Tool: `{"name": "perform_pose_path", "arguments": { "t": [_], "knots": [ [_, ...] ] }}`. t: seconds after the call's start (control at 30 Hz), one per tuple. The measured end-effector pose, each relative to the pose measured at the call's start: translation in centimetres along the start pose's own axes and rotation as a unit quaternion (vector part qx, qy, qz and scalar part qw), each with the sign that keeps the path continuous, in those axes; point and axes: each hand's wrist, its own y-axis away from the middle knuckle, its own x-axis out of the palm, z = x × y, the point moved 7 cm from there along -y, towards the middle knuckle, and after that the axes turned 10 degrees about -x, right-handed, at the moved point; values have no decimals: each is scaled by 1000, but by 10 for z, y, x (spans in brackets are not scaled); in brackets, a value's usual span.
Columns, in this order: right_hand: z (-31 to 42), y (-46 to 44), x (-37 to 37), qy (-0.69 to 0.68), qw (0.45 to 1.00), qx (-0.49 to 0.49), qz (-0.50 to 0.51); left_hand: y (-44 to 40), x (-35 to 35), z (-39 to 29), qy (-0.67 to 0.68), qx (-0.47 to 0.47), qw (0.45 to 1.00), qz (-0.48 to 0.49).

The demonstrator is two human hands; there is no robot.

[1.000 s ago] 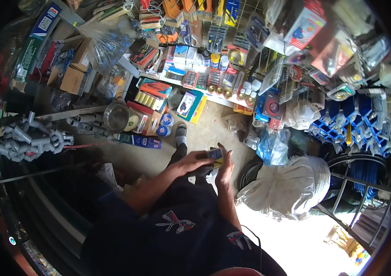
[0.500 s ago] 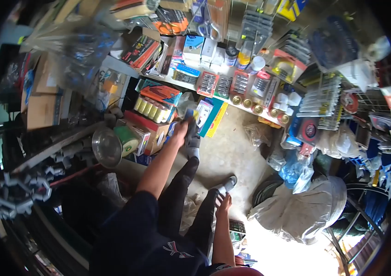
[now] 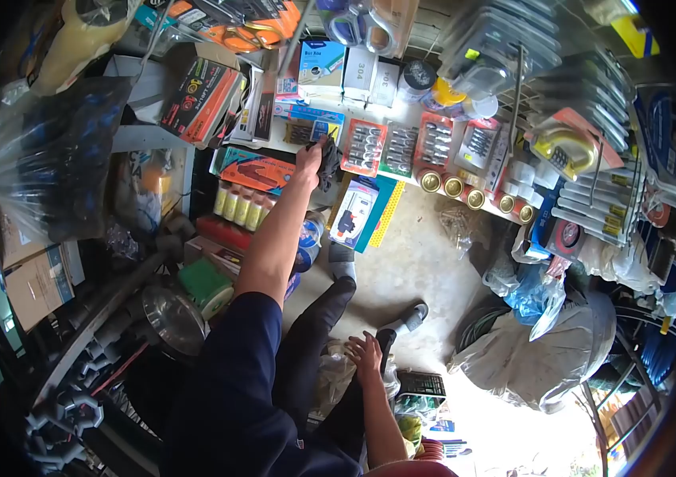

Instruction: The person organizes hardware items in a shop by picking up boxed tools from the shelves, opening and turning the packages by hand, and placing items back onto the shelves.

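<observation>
My left hand (image 3: 309, 161) is stretched out to the shelf edge, its fingers closed round a crumpled black cloth (image 3: 329, 164). At its fingertips is a small blue and yellow packet (image 3: 325, 129); whether the fingers grip it or only touch it I cannot tell. This packet lies over the drill bit set (image 3: 299, 132), beside a red-edged card of bits (image 3: 365, 146). My right hand (image 3: 365, 357) hangs low above my right leg, fingers spread, holding nothing.
Gold-lidded cans (image 3: 453, 187) line the shelf front. Below my left hand are an orange box (image 3: 252, 169) and yellow spray cans (image 3: 243, 205). A metal bowl (image 3: 172, 319) is at left. A white-covered bundle (image 3: 540, 350) stands right, and a plastic bag (image 3: 457, 228) lies on the floor.
My left hand has moved up and forward to the shelf with the black cloth and the blue and yellow packet. My right hand has shifted slightly left, and the view has come closer to the shelf.
</observation>
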Motion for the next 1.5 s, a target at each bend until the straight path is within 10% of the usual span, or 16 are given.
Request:
{"name": "perform_pose_path", "arguments": {
  "t": [0.4,0.63,0.83,0.9,1.1,1.17,1.3,1.37,1.5],
  "knots": [
    [20,3,-4,16,999,18,-47,-19,18,-27,36,-11,989,140],
    [11,12,-10,36,997,39,-52,7,-6,-31,-40,16,998,-42],
    [5,12,-6,33,999,32,-25,49,-44,50,-27,73,997,14],
    [13,9,2,-10,999,32,0,143,-18,80,-10,-47,996,78],
    [116,47,74,-283,948,10,148,325,26,198,-387,-3,881,273],
    [119,34,54,-190,973,-19,133,333,34,183,-498,207,815,214],
    [105,19,8,-158,976,-64,134,167,-8,161,-404,255,875,-77],
    [99,26,-13,-127,984,-88,88,123,14,119,-218,94,971,-43],
    [55,35,-57,-104,994,-42,-13,59,48,82,-43,-1,996,-81]
  ]
}}
